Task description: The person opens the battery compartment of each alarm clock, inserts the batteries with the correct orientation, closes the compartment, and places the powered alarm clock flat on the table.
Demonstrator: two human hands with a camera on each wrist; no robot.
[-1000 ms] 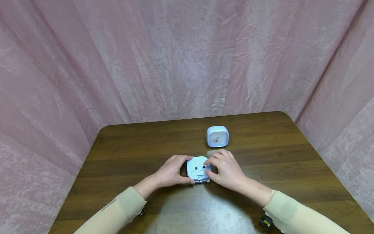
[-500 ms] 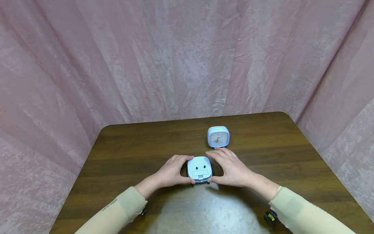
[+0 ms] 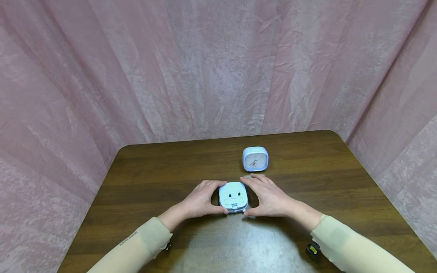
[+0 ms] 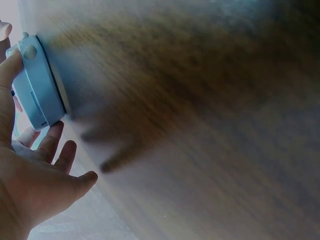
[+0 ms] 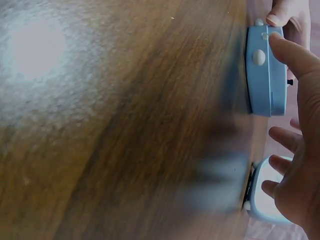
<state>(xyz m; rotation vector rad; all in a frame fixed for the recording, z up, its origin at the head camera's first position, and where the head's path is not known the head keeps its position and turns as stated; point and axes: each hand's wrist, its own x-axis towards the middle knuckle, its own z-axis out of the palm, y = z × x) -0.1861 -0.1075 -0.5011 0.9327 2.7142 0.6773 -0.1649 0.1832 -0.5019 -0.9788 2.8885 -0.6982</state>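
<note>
A light blue alarm clock [image 3: 233, 197] lies face down on the table, its back with two dark knobs and a battery cover facing up. My left hand [image 3: 202, 200] holds its left side, thumb at the near corner and fingers at the far edge. Around the right side curves my right hand [image 3: 269, 198], its thumb close to the near right corner and its fingers spread off the far one. In the right wrist view, that thumb overlaps the side of the clock [image 5: 259, 80]; whether it touches is hard to tell. The left wrist view shows the clock's [image 4: 39, 87] footed side.
A second, similar alarm clock [image 3: 255, 159] stands upright behind, its dial toward me, close to my right fingertips. The wooden table [image 3: 153, 170] has rounded far corners. Pink curtains [image 3: 218, 76] hang behind it and at both sides.
My right hand has let go of the right knob area on the clock's back and spread open beside the clock. My left hand keeps its hold.
</note>
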